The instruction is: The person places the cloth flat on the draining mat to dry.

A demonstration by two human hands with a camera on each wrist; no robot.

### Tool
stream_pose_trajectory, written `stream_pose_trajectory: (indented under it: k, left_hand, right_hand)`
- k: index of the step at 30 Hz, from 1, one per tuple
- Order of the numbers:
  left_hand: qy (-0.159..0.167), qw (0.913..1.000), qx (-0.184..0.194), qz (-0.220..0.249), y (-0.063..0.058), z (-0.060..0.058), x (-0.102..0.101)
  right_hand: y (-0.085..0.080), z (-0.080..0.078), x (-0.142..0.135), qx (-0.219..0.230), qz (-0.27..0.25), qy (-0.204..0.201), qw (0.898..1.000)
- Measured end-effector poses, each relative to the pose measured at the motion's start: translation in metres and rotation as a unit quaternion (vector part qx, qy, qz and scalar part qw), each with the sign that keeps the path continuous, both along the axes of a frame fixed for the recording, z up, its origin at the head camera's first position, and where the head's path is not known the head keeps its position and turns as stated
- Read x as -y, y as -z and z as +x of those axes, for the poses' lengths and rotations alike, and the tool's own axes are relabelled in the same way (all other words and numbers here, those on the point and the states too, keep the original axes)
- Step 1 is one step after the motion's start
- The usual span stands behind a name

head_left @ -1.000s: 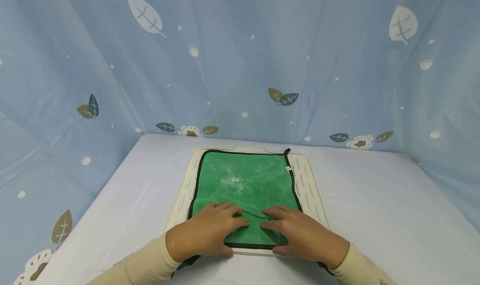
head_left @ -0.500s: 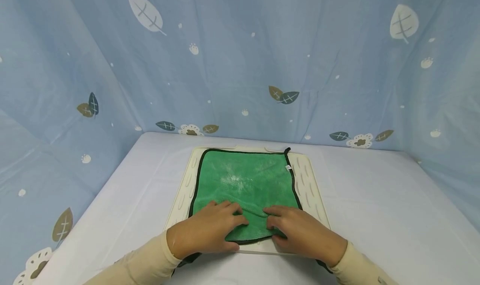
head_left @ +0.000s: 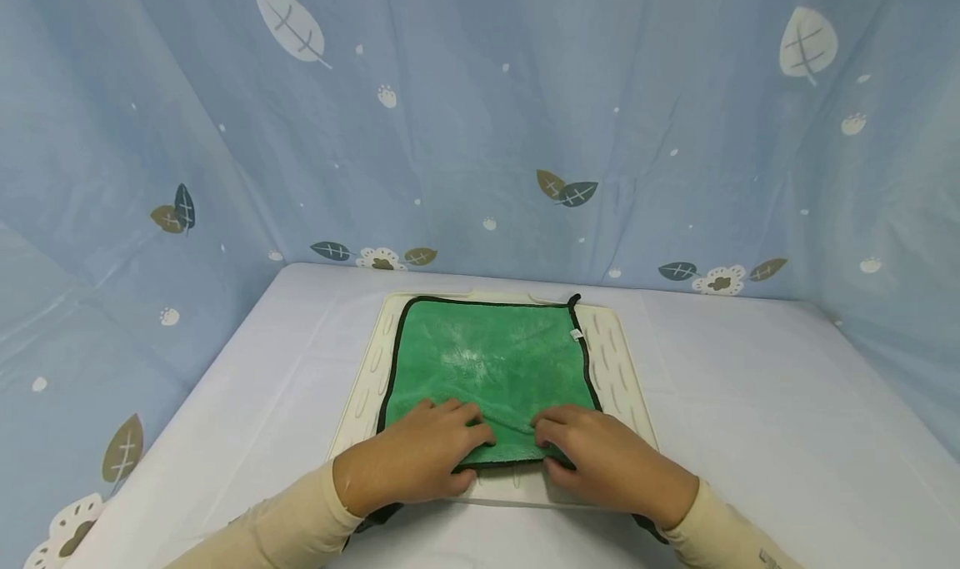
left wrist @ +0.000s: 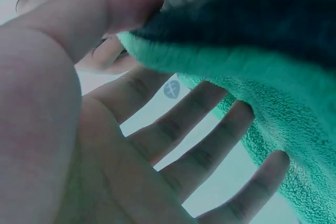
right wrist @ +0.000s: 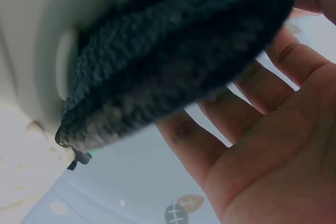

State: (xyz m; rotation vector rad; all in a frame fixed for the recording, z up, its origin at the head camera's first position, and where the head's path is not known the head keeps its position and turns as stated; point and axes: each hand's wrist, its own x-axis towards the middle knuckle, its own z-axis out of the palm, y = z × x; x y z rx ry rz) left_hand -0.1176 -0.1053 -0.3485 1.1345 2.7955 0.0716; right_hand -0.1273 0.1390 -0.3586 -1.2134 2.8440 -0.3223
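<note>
A green towel with dark edging lies over a cream ribbed board, a small white tag on its right border. Near its front left, my left hand pinches the front edge, thumb low and fingers on top. In the left wrist view, the thumb meets the dark edging and the fingertips touch the green pile. My right hand pinches the same edge at the front right. The right wrist view shows a dark towel edge between thumb and fingers. Dark corners hang out beneath both wrists.
A white cloth covers the table around the board. Behind and at both sides hangs a blue curtain with leaf and flower prints. Raised ribs show along the board's right and left margins.
The towel's front edge between my hands has shifted away from me, uncovering more of the board's front strip. Both hands have moved only slightly; my right fingers have curled in more.
</note>
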Motion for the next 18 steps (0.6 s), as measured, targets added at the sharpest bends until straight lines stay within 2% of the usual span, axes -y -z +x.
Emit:
stream_pose_trajectory:
  k: [10,18]
  left_hand:
    - [0.016,0.9993,-0.030,0.013,0.0026,-0.0038,-0.0010]
    - [0.018,0.9987,-0.036,0.033,0.0039,-0.0045,-0.0016]
  right_hand:
    - [0.0022,0.0013,-0.0014,0.020,0.007,-0.022,1.000]
    - [0.0031,0.0000,-0.0013,-0.022,-0.013,-0.036,0.999]
